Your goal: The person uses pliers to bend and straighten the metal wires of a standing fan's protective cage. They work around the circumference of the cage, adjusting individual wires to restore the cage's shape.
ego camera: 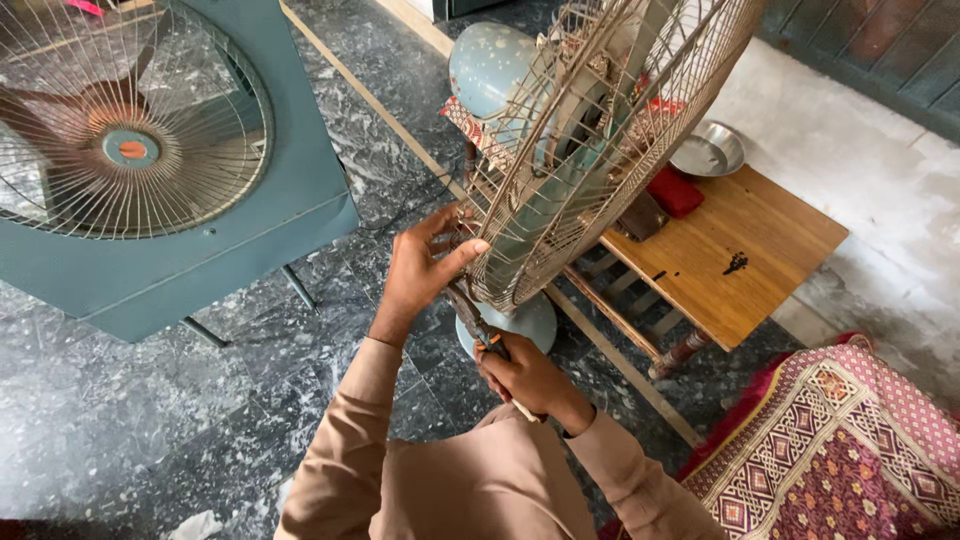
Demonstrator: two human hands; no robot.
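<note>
A pedestal fan [575, 140] with a rusty wire guard stands in front of me, its round base [525, 322] on the dark marble floor. My left hand [425, 265] rests on the guard's lower left rim, thumb and fingers pinching at the wire edge. My right hand [525, 378] is closed around the handles of a pair of pliers [478, 322], whose jaws reach up to the bottom rim of the guard. Both arms wear tan sleeves.
A teal box-shaped air cooler [190, 210] with a round grille stands at left on thin legs. A low wooden table [745, 250] at right carries a steel dish [708, 152] and a red object [675, 192]. A patterned red cloth [835, 450] lies at lower right.
</note>
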